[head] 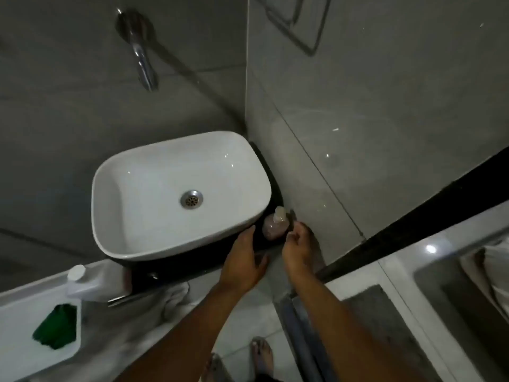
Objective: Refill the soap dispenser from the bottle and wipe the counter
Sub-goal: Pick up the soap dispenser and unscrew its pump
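Soap dispenser (274,223): one, pale pump head over a pinkish body, blurred; fill level not discernible. It stands on the dark desk (192,264) at its right edge, in the corner between the sink (176,194) and the tiled wall.

Sink: one, white vessel basin with a metal drain, nothing in it.

Refill bottle (91,282): one, white with white cap, at the desk's left front corner, lower part cut off by a white tray (16,351); contents not visible.

Tray: one, holding one green object (55,326), kind unclear.

Cloth (172,297): one, pale, hanging below the desk's front edge, partly hidden by the forearm.

Hands: two. Left hand (242,260) released, fingers extended toward the dispenser. Right hand (298,250) loosely curled beside the dispenser; contact cannot be told.

Faucet (143,62): one, wall-mounted.
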The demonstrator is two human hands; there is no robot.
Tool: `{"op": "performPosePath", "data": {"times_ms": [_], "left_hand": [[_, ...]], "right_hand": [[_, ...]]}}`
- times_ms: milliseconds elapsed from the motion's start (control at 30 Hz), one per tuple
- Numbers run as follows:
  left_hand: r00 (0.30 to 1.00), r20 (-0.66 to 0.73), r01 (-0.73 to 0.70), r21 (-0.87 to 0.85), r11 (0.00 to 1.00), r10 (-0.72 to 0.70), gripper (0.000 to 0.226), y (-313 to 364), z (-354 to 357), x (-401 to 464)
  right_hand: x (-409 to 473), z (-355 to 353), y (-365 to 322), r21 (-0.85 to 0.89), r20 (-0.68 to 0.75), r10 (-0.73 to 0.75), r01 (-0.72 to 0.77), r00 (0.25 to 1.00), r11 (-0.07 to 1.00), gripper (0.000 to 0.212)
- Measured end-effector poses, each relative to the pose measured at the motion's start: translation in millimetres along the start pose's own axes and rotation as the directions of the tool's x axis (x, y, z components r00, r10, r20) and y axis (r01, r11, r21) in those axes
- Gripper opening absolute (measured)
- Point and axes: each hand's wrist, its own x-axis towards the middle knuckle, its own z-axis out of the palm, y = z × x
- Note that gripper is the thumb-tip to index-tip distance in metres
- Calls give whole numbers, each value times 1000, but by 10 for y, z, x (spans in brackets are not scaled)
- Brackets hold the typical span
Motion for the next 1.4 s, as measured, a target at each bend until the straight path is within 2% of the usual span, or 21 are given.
{"op": "performPosePath", "data": {"times_ms": [133,333,433,600,667,733,767,900,1000,1133,1200,1233,1333,1400], "left_hand": [[993,72,94,-27,995,-91,79,-156,153,299],[980,91,186,-111,976,-177,72,-169,442,613],[976,25,217,-142,966,-215,56,-141,520,637],[988,-38,144,-171,975,-152,50,37,388,438],[992,-70,84,-207,975,-101,51,104,215,299],[997,-73,13,-229,973,-30,51,156,-40,179],[998,-56,-8,-238,971,-5,51,189,-202,127],[1000,-18,-23,-227,974,20,47,469,-952,-51],[999,4,-34,-231,972,36,47,683,-1398,-114],[996,21,-82,-136,987,85,55,932,-1847,-170],[995,-5,-103,-114,988,103,57,1029,-1998,-154],[993,-19,-114,-144,983,113,57,1077,-2073,-143],[991,-33,-134,-413,901,133,40,1205,-2262,-76],[990,-26,-133,-461,877,137,33,1267,-2361,-53]], "right_hand": [[301,136,182,81,48,121,-125,991,989,40],[578,238,332,194,70,114,-126,991,973,36],[555,222,324,127,64,85,-93,994,988,36],[319,41,187,50,76,6,-10,997,999,36],[147,-80,94,47,137,-5,-1,990,999,32],[-14,-200,-20,67,228,-34,19,973,998,18],[-86,-258,-90,68,272,-73,56,960,996,15],[-327,-434,-400,76,463,-242,234,853,969,44],[-421,-428,-677,120,573,-338,332,746,936,56],[-494,-291,-1016,156,603,-451,457,658,875,60],[-515,-214,-1141,191,609,-481,471,631,861,59],[-532,-169,-1197,210,622,-485,466,614,860,58],[-574,-43,-1315,221,652,-496,482,574,848,55],[-619,19,-1369,222,670,-502,497,547,839,55]]}}
